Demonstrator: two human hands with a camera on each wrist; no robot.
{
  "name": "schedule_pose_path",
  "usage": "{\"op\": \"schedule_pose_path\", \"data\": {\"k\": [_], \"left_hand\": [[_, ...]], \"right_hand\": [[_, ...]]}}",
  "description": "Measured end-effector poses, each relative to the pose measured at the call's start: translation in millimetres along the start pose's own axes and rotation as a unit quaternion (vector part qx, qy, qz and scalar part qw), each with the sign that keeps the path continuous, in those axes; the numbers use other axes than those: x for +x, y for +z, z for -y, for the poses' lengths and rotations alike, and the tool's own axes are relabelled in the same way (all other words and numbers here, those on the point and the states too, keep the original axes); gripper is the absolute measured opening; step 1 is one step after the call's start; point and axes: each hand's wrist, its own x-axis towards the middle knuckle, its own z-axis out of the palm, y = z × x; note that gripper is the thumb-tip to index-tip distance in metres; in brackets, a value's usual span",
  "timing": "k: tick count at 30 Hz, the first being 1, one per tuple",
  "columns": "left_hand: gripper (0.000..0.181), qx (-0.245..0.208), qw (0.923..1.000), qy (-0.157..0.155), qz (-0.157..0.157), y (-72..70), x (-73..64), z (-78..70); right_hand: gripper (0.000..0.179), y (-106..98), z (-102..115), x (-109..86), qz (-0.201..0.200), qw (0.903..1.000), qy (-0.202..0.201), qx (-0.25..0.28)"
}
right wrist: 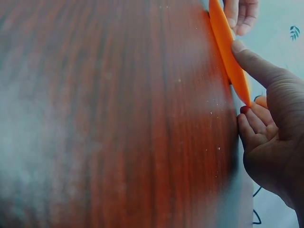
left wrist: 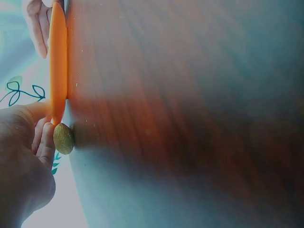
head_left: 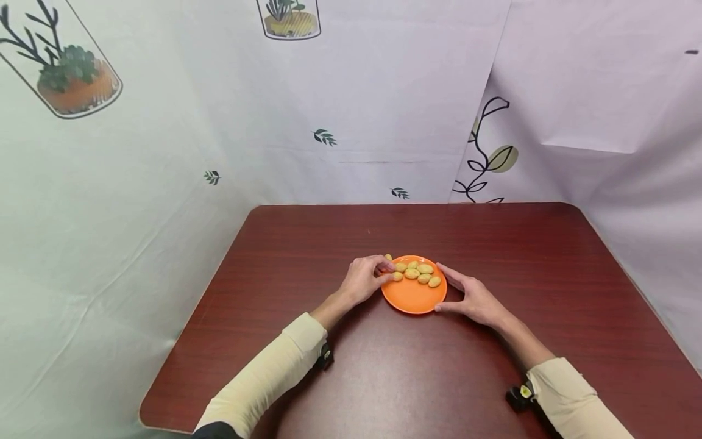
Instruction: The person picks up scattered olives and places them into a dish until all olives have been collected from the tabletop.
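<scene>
An orange plate (head_left: 412,300) lies on the table, with several small yellow oval pieces, like little potatoes (head_left: 425,268), grouped on its far half. At its left rim my left hand (head_left: 363,279) has thumb and fingertips closed around one piece (head_left: 397,277); the exact contact is partly hidden. Another oval piece (left wrist: 63,138) lies on the table just outside the rim, mostly behind the left fingers in the head view. My right hand (head_left: 476,300) holds the plate's right side between thumb and fingers; in the right wrist view the thumb (right wrist: 247,54) lies against the rim.
The dark red wooden table (head_left: 378,390) extends around the plate, with its far edge against a white printed curtain (head_left: 384,91). Both sleeves are pale, and a small black wrist camera (head_left: 518,397) hangs at the right wrist.
</scene>
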Motion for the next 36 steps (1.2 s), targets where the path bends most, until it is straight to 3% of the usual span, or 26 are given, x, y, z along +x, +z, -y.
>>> {"op": "schedule_pose_path", "data": {"k": [9, 16, 22, 27, 36], "left_hand": [[0.01, -0.027, 0.9994, -0.015, -0.013, -4.9, -1.8, 5.7], [0.013, -0.071, 0.9952, -0.031, -0.06, -16.1, -2.1, 15.3], [0.03, -0.13, 0.9869, -0.035, -0.089, -24.5, -1.1, 22.9], [0.043, -0.162, 0.9827, -0.037, -0.081, -26.9, -2.7, 26.3], [0.054, -0.192, 0.9787, -0.061, -0.038, -28.6, -12.0, 26.9]], "right_hand": [[0.103, 0.1, 0.1, -0.3, 0.002, 1.0, -0.002, 0.001], [0.103, 0.0, 0.2, -0.2, 0.001, 1.0, -0.002, -0.004], [0.103, -0.6, 0.1, -0.6, 0.0, 1.0, -0.003, -0.004], [0.103, -1.1, -0.8, -0.8, 0.0, 1.0, -0.005, -0.007], [0.102, -0.7, -0.4, -1.4, -0.005, 0.9999, -0.01, -0.007]]}}
